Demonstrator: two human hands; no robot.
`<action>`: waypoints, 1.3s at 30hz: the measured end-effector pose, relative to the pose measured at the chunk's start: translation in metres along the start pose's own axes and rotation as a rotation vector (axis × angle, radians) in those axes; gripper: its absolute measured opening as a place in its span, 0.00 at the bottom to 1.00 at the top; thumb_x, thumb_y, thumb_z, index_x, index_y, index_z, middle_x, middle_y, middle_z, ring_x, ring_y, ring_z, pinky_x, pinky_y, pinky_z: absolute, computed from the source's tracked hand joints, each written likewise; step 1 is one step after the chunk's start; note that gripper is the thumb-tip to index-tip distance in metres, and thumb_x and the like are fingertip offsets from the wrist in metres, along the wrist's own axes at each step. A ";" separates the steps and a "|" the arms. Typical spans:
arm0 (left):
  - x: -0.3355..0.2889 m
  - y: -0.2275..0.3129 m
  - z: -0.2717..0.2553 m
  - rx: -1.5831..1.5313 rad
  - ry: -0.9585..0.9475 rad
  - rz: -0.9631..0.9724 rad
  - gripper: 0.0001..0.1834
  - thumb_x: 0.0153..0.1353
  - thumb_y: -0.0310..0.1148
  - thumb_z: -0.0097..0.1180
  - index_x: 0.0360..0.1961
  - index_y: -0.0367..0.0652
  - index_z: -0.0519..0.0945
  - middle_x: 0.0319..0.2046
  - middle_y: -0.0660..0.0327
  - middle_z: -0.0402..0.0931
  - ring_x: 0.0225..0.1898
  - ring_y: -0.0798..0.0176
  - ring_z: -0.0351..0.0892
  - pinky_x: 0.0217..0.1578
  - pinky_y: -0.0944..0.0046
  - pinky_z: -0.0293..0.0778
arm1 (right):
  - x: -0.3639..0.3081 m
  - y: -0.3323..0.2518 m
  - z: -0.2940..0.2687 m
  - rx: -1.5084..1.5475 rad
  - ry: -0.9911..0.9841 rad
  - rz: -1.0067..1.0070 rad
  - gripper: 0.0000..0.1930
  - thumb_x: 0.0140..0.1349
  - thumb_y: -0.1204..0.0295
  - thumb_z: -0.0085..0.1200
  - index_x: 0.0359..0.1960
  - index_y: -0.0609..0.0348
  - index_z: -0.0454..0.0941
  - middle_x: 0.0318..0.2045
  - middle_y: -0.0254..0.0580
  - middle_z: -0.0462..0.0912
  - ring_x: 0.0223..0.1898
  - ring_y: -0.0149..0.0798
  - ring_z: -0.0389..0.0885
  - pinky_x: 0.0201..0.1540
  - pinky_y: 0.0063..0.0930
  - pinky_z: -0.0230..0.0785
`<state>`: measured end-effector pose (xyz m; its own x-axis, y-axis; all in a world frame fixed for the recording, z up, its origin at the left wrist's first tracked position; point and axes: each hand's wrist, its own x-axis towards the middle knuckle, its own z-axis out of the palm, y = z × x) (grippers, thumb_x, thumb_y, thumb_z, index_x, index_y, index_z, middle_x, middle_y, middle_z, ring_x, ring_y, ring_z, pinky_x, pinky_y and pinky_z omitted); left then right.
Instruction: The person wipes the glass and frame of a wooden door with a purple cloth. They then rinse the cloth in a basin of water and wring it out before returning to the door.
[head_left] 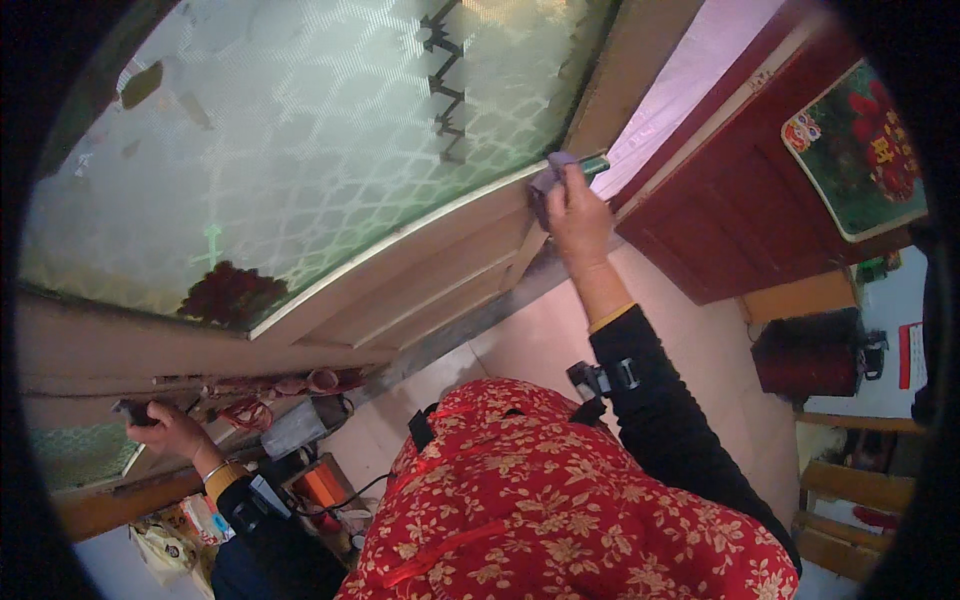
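My right hand (582, 222) reaches out ahead with its fingers closed on a crumpled grey-purple cloth (543, 192). The cloth presses on the wooden frame at the right end of the strip beneath a large patterned glass pane (330, 130). Out to the left, my left hand (172, 438) is closed around a small dark thing (128, 410) at the wooden frame beside a smaller glass panel (85, 450). Whether that dark thing is a handle or a cloth I cannot tell. A dark red flower sticker (232, 295) is on the large pane's lower left.
A dark red door (720, 190) with a green poster (865, 150) stands at the right. Beyond it are a dark box (808, 355) and wooden furniture (855, 490). Low on the left lie an orange box (322, 485), a plastic bag (292, 430) and a pale bag (160, 550).
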<state>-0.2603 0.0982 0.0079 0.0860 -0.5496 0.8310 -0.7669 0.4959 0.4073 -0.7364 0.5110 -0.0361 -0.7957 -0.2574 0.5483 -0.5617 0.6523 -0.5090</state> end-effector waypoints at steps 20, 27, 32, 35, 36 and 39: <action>0.002 0.014 -0.004 -0.057 -0.013 -0.006 0.22 0.59 0.34 0.47 0.51 0.29 0.66 0.43 0.40 0.73 0.42 0.39 0.76 0.43 0.46 0.72 | 0.005 -0.004 -0.009 0.134 0.077 -0.090 0.19 0.61 0.70 0.52 0.55 0.48 0.75 0.25 0.52 0.80 0.27 0.54 0.81 0.29 0.46 0.72; 0.001 0.002 0.001 -0.220 -0.037 -0.164 0.21 0.60 0.31 0.46 0.52 0.28 0.65 0.44 0.39 0.72 0.40 0.41 0.73 0.44 0.48 0.72 | -0.010 -0.010 0.001 0.228 -0.070 -0.149 0.18 0.62 0.73 0.51 0.55 0.52 0.75 0.30 0.54 0.81 0.31 0.53 0.82 0.33 0.41 0.73; 0.002 0.003 0.000 -0.107 0.018 -0.049 0.21 0.63 0.32 0.47 0.53 0.29 0.65 0.44 0.38 0.72 0.39 0.45 0.74 0.43 0.49 0.72 | 0.019 -0.017 -0.028 0.399 0.116 -0.091 0.11 0.62 0.72 0.52 0.46 0.55 0.77 0.27 0.53 0.80 0.28 0.54 0.80 0.30 0.45 0.70; 0.000 0.008 -0.001 -0.069 0.004 -0.060 0.23 0.64 0.34 0.49 0.55 0.29 0.65 0.44 0.37 0.73 0.41 0.40 0.76 0.44 0.47 0.72 | 0.049 -0.026 -0.058 0.302 0.206 -0.166 0.10 0.62 0.73 0.52 0.44 0.60 0.76 0.24 0.54 0.78 0.26 0.55 0.79 0.28 0.44 0.69; -0.001 0.009 -0.002 -0.034 0.033 0.008 0.23 0.64 0.35 0.49 0.55 0.29 0.65 0.44 0.37 0.74 0.42 0.39 0.76 0.44 0.46 0.72 | 0.060 -0.030 -0.064 0.315 0.276 -0.233 0.09 0.60 0.75 0.53 0.41 0.62 0.75 0.23 0.54 0.77 0.24 0.55 0.77 0.27 0.45 0.68; -0.002 0.009 -0.002 -0.019 0.072 0.053 0.25 0.65 0.36 0.49 0.56 0.29 0.65 0.44 0.36 0.74 0.43 0.35 0.75 0.44 0.43 0.70 | 0.079 -0.030 -0.070 0.161 0.290 -0.369 0.07 0.61 0.75 0.53 0.40 0.64 0.77 0.28 0.54 0.80 0.26 0.53 0.81 0.30 0.40 0.72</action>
<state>-0.2657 0.1050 0.0106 0.0912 -0.4727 0.8765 -0.7596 0.5361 0.3682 -0.7665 0.5209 0.0694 -0.4541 -0.2268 0.8616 -0.8402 0.4308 -0.3294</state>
